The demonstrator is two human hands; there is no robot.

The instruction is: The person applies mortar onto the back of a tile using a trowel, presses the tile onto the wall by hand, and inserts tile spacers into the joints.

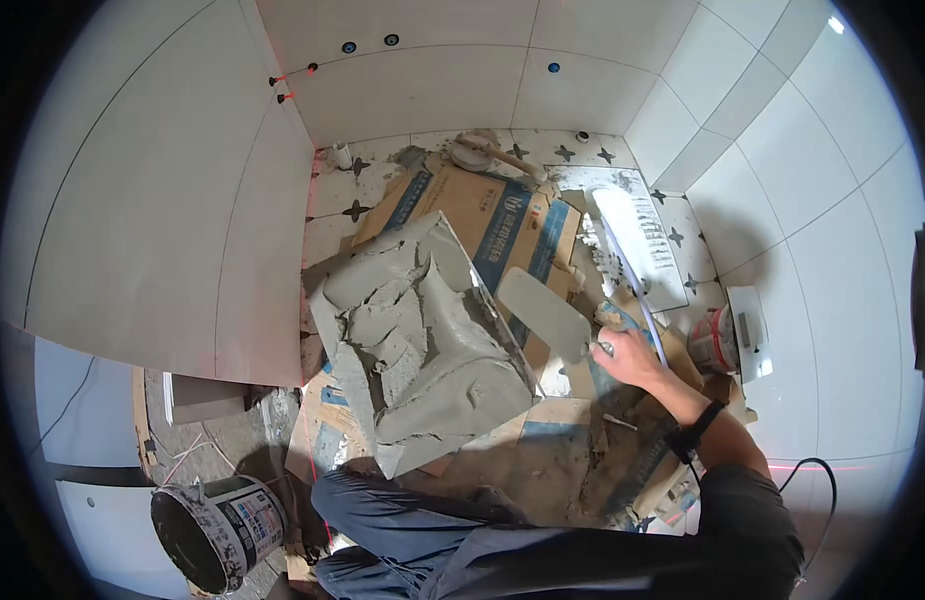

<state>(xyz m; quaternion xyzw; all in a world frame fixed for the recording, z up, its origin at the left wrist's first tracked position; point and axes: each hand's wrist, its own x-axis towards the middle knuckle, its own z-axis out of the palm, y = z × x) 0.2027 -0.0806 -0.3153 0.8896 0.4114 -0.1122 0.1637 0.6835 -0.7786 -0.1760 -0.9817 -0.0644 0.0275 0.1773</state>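
My right hand (627, 357) is closed round the handle of a broad trowel (547, 308), its blade coated in grey mortar. The blade lies just right of a square tile (327, 330), close to its edge. Thick grey mortar (437, 340) covers the face of this tile in uneven ridges and folds. The tile sits at an angle in front of my knees, its pale edges showing at the sides. My left hand does not show anywhere.
Printed cardboard (482, 215) covers the floor beyond the tile. A mallet (472, 153) lies at the back. A large bucket (222, 530) stands lower left, a small red-banded bucket (714, 340) at the right wall. Star-patterned floor tiles (352, 190) border pale tiled walls (422, 95).
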